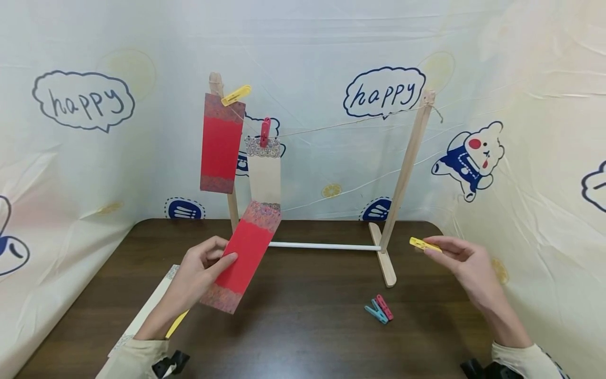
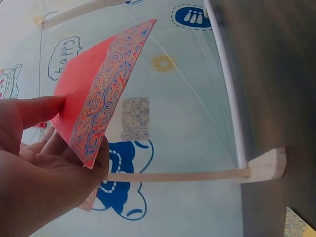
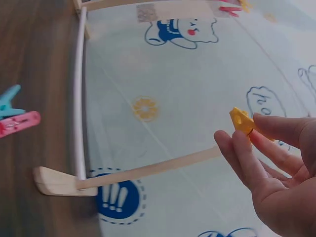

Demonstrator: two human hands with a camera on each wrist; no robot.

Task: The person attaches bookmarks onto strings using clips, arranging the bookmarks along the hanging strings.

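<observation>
My left hand [image 1: 199, 271] pinches a red card with patterned ends [image 1: 243, 247] between thumb and fingers, tilted in front of the stand. In my right hand [image 1: 468, 263] a yellow clothespin [image 1: 424, 245] is pinched at the fingertips, to the right of the stand. A string [image 1: 350, 125] runs between the two wooden posts. Another red card [image 1: 221, 142] hangs at its left end under a yellow clothespin [image 1: 236, 95]. Beside it a white card with lace-patterned ends [image 1: 265, 176] hangs from a red clothespin [image 1: 265, 131]; the held card overlaps its lower end in the head view.
A blue clothespin [image 1: 376, 311] and a pink clothespin [image 1: 385, 307] lie on the dark table [image 1: 303, 337]. A white card [image 1: 147, 305] lies at the left, partly under my left forearm. The right post [image 1: 408, 168] rises from a wooden foot, joined by a white rod [image 1: 326, 246].
</observation>
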